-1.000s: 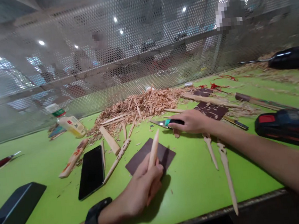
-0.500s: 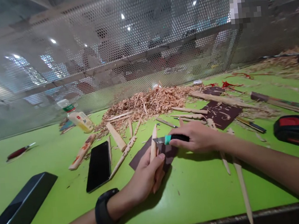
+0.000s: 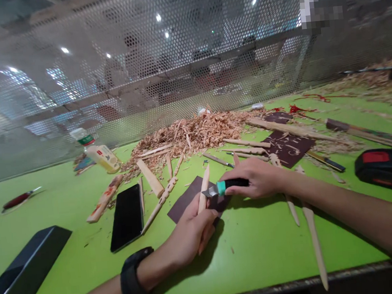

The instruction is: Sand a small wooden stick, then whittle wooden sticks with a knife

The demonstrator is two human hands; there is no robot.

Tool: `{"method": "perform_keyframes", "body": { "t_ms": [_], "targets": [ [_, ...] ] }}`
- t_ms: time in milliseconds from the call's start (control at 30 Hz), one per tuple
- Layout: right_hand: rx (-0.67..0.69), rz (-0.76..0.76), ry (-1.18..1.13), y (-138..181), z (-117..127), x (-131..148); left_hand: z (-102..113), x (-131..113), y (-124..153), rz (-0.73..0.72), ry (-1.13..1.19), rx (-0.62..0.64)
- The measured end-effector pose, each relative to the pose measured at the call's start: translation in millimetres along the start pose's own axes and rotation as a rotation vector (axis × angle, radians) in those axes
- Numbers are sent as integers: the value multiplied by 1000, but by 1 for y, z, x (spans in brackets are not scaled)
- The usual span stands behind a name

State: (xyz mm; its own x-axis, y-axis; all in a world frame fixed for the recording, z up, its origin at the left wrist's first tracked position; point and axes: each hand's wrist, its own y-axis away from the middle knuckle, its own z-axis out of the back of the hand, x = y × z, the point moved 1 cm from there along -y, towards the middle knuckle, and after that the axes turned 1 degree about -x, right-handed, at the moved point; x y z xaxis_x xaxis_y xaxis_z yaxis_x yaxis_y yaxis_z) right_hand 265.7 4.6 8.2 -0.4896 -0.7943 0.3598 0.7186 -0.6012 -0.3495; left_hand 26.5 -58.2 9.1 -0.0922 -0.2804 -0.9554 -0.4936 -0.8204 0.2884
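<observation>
Above the green tabletop (image 3: 266,244), with my left hand (image 3: 187,234) pinching and my right hand (image 3: 259,178) curled just to its right, the wooden stick (image 3: 204,180) points away from me out of my left grip, the knife (image 3: 236,183) in my right lying crosswise, its blade (image 3: 211,191) over the stick.

Wood-carving workshop: heaped shavings (image 3: 198,131), cutting knife (image 3: 221,188), red-handled tool (image 3: 17,200), carved sticks (image 3: 167,190) on green workbench (image 3: 260,251).
</observation>
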Motion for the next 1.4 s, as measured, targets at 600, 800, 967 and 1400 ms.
{"method": "perform_keyframes", "body": {
  "t_ms": [600,800,967,1400],
  "targets": [
    [-105,-433,221,18,30,-49,-6,-1,10,52,36,70],
    [-127,-299,39,2,19,-7,2,5,-4,-64,55,-52],
    [15,-164,-16,-4,2,20,2,8,-5,-85,10,-90],
    [32,-65,8,-3,0,12,-4,3,-3,-20,4,-144]
  ]
}}
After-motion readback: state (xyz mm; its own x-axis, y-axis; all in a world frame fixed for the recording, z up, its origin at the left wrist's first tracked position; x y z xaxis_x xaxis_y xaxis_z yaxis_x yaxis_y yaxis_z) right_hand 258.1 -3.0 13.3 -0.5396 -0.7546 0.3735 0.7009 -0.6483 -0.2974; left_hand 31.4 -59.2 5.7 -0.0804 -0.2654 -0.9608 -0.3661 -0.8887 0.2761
